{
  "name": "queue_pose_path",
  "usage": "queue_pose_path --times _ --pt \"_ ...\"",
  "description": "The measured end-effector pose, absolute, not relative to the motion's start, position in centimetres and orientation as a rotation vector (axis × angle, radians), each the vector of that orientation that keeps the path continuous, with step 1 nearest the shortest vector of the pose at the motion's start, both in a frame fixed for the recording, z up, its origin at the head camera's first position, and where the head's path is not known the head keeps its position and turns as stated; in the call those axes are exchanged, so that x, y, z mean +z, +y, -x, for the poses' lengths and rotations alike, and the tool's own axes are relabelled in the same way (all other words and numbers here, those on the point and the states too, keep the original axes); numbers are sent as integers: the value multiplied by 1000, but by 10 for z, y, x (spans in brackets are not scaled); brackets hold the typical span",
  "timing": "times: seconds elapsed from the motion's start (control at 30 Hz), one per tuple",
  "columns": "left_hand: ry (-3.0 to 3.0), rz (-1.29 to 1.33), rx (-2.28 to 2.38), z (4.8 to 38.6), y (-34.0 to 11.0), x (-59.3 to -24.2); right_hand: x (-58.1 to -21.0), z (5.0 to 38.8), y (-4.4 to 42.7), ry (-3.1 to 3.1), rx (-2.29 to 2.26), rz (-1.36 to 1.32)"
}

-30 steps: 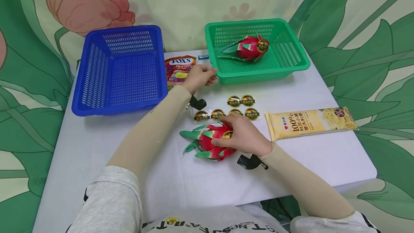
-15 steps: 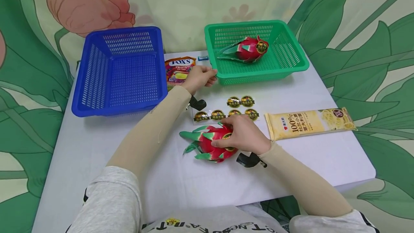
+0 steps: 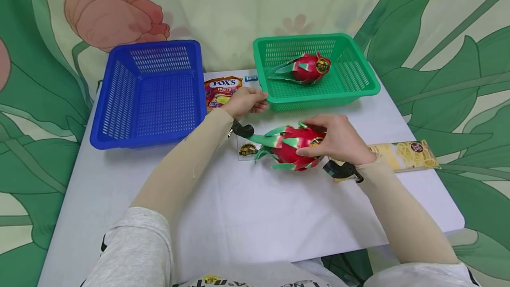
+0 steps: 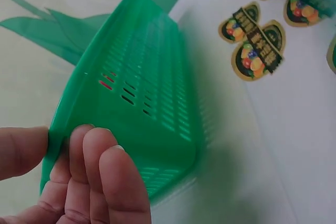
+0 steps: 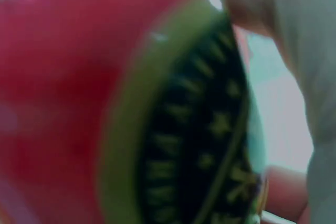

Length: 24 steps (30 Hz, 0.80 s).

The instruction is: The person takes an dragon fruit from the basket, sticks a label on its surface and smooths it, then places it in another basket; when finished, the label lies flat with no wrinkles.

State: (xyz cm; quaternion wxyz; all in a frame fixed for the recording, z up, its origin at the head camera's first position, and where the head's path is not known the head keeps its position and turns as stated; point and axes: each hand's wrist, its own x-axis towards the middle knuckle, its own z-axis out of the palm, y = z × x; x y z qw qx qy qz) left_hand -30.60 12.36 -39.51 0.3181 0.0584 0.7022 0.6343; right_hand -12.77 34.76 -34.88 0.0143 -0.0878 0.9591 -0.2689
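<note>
My right hand [image 3: 340,138] grips a red dragon fruit [image 3: 295,145] with green leafy tips, held over the sticker sheet [image 3: 247,150]. In the right wrist view the fruit's red skin [image 5: 58,93] and a dark, gold-edged round sticker [image 5: 194,129] fill most of the picture. My left hand [image 3: 247,101] pinches the near left corner of the green basket [image 3: 318,99]; the left wrist view has the thumb [image 4: 21,150] on one side of the rim and fingers on the other. A second dragon fruit [image 3: 308,69], with a sticker on it, lies inside that basket.
A blue basket [image 3: 147,142] stands at the left. Between the baskets lie a FOX'S candy bag [image 3: 222,90] and a small blue wrapper [image 3: 251,78]. A yellow pasta pack [image 3: 402,155] lies at the right, partly behind the right wrist. Several stickers [image 4: 257,51] show beside the green basket.
My right hand has moved up and to the right with the dragon fruit, which now covers most of the stickers. My left hand keeps its hold on the green basket's rim.
</note>
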Motion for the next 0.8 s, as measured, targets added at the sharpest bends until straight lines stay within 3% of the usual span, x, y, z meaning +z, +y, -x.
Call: queue_pose_path --times 0.4,0.8 --pt "1892 -204 1627 307 123 -396 -318 170 427 3045 -712 241" --pt "1888 -187 1599 303 125 -390 -290 224 444 3023 -777 200"
